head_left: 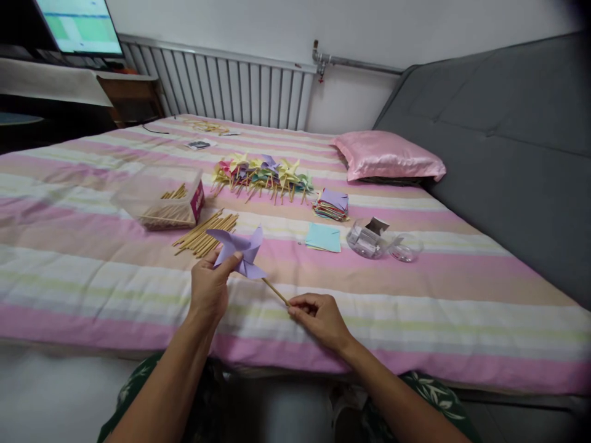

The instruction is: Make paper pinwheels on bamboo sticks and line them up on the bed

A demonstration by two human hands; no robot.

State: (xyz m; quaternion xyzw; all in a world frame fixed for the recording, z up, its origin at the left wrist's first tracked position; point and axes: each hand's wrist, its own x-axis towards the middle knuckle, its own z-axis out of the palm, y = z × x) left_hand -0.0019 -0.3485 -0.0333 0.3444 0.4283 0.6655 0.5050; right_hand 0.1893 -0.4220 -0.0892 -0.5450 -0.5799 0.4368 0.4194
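Note:
A purple paper pinwheel [249,251] on a thin wooden stick [276,291] is held between my two hands above the bed's front edge. My left hand [210,286] is closed on the pinwheel's head, its thumb pressed on the centre. With thumb and fingers, my right hand [321,317] pinches the lower end of the stick. Just beyond my left hand lies a bunch of loose wooden sticks [207,232]. Light blue paper squares [323,237] lie farther off, ahead of my right hand.
A clear plastic box [133,194] with more sticks stands at left. Behind is a pile of finished pinwheels [263,172]. A stack of coloured paper [331,205], an open clear container [367,239] and its lid [405,248] sit at right. A pink pillow [388,157] rests near the grey headboard [498,141].

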